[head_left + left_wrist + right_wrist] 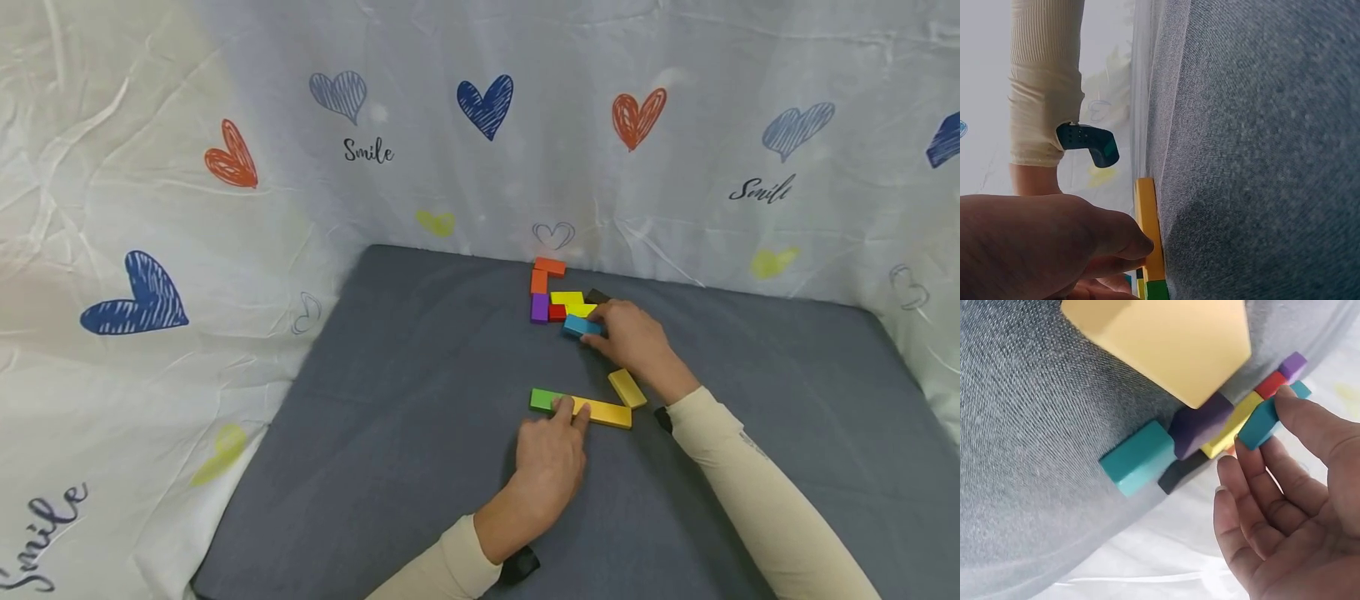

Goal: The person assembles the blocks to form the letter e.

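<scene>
My right hand (633, 337) pinches a blue block (576, 325) between thumb and fingertips, and this block tilts over the group in the right wrist view. Close by lie yellow blocks (566, 297), a red block (557, 312), a purple block (539, 309) and a black block (597, 296). Nearer to me, two extended fingers of my left hand (549, 462) press on a row of an orange-yellow block (611, 414) and a green block (543, 400). A paler yellow block (627, 388) lies slantwise at the row's right end.
Two orange blocks (539, 282) form a corner near the table's back edge. A teal block (1138, 456) and a dark purple block (1200, 425) show in the right wrist view. Grey cloth covers the table (405, 375); a heart-printed curtain (420, 183) hangs behind.
</scene>
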A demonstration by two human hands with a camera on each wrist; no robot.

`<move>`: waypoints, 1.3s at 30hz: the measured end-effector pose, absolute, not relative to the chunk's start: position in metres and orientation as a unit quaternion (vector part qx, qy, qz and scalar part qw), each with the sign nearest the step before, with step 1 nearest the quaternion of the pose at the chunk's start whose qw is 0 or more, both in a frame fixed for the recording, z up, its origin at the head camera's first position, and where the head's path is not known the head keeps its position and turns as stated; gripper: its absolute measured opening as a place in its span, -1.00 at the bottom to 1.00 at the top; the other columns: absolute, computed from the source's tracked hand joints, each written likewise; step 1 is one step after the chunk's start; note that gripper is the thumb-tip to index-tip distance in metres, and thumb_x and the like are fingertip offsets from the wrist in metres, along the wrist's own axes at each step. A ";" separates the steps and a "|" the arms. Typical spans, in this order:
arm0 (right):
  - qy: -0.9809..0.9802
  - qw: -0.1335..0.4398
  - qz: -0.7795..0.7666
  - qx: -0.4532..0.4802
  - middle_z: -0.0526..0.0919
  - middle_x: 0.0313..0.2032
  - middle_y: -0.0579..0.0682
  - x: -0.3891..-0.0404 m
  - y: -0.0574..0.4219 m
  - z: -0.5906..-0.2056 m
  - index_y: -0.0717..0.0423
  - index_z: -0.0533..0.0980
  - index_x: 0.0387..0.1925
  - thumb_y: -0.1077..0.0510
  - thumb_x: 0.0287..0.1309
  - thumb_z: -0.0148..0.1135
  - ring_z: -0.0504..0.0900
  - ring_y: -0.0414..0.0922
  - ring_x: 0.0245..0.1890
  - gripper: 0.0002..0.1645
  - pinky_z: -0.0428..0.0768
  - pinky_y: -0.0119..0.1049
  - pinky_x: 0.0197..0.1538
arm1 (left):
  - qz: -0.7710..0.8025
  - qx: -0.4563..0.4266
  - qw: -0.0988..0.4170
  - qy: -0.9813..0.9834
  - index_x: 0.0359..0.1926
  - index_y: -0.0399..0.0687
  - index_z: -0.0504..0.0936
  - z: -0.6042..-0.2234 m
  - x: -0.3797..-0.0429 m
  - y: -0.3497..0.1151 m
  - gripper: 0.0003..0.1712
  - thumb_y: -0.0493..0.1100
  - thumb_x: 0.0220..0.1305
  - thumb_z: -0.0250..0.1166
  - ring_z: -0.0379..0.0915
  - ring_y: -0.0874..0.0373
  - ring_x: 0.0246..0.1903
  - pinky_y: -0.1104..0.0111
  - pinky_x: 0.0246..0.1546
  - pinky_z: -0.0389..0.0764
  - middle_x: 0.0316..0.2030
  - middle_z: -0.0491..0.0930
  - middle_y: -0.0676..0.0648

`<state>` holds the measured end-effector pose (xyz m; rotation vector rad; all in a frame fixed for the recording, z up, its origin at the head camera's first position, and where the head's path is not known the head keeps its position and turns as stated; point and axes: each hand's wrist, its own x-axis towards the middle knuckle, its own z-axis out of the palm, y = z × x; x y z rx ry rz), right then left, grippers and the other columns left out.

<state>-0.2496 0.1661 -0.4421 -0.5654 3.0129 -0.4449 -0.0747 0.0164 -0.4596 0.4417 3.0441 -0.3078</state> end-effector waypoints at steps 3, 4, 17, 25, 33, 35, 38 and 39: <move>0.971 0.021 -0.151 -0.183 0.73 -0.03 0.22 -0.244 0.167 -0.437 0.31 0.69 0.09 0.05 0.25 0.55 0.71 0.13 -0.08 -0.49 0.70 0.11 0.01 | -0.098 0.144 0.021 0.984 0.57 0.49 0.37 -0.460 -0.075 0.017 -0.29 0.29 0.46 0.29 0.38 0.21 -0.61 0.34 -0.48 0.45 0.34 0.46 0.06; 0.971 0.022 -0.153 -0.182 0.74 -0.03 0.22 -0.242 0.167 -0.436 0.31 0.69 0.08 0.05 0.25 0.56 0.72 0.13 -0.08 -0.50 0.70 0.11 0.01 | -0.098 0.144 0.020 0.985 0.56 0.49 0.38 -0.460 -0.075 0.017 -0.29 0.29 0.45 0.29 0.38 0.21 -0.61 0.34 -0.48 0.45 0.34 0.47 0.06; 0.968 0.037 -0.164 -0.185 0.69 -0.13 0.14 -0.217 0.171 -0.434 0.25 0.69 0.09 0.05 0.24 0.56 0.66 0.03 -0.22 -0.52 0.71 0.06 -0.10 | -0.095 0.137 0.031 0.986 0.57 0.53 0.35 -0.459 -0.075 0.016 -0.28 0.28 0.46 0.30 0.40 0.22 -0.59 0.35 -0.47 0.44 0.36 0.44 0.10; 0.971 0.039 -0.155 -0.178 0.69 -0.13 0.11 -0.210 0.174 -0.441 0.23 0.70 0.08 0.05 0.22 0.58 0.65 0.03 -0.19 -0.52 0.70 0.09 -0.04 | -0.090 0.133 0.049 0.986 0.58 0.52 0.33 -0.459 -0.076 0.015 -0.27 0.28 0.47 0.29 0.46 0.21 -0.54 0.34 -0.42 0.49 0.38 0.41 0.09; 0.972 0.040 -0.157 -0.171 0.71 -0.09 0.13 -0.208 0.177 -0.451 0.23 0.70 0.08 0.03 0.23 0.57 0.67 0.04 -0.17 -0.52 0.70 0.11 -0.03 | -0.090 0.130 0.043 0.987 0.58 0.53 0.34 -0.458 -0.076 0.016 -0.27 0.27 0.46 0.29 0.42 0.22 -0.56 0.35 -0.46 0.46 0.33 0.41 0.08; 0.972 0.036 -0.156 -0.172 0.71 -0.10 0.12 -0.207 0.178 -0.453 0.23 0.71 0.07 0.03 0.23 0.57 0.68 0.03 -0.18 -0.52 0.71 0.09 -0.04 | -0.091 0.130 0.045 0.986 0.58 0.53 0.33 -0.458 -0.075 0.017 -0.27 0.28 0.46 0.29 0.41 0.21 -0.57 0.35 -0.46 0.46 0.35 0.41 0.09; 0.973 0.031 -0.151 -0.174 0.71 -0.12 0.11 -0.206 0.178 -0.456 0.23 0.71 0.05 0.03 0.22 0.58 0.67 0.01 -0.21 -0.53 0.72 0.07 -0.08 | -0.094 0.129 0.048 0.986 0.58 0.53 0.32 -0.458 -0.075 0.017 -0.26 0.30 0.46 0.29 0.38 0.21 -0.58 0.35 -0.46 0.46 0.37 0.41 0.10; 0.973 0.028 -0.149 -0.175 0.70 -0.13 0.10 -0.206 0.178 -0.457 0.22 0.72 0.04 0.03 0.22 0.58 0.67 0.00 -0.22 -0.54 0.72 0.06 -0.08 | -0.094 0.129 0.049 0.986 0.59 0.53 0.32 -0.458 -0.075 0.017 -0.26 0.30 0.46 0.29 0.38 0.21 -0.58 0.34 -0.46 0.46 0.37 0.41 0.10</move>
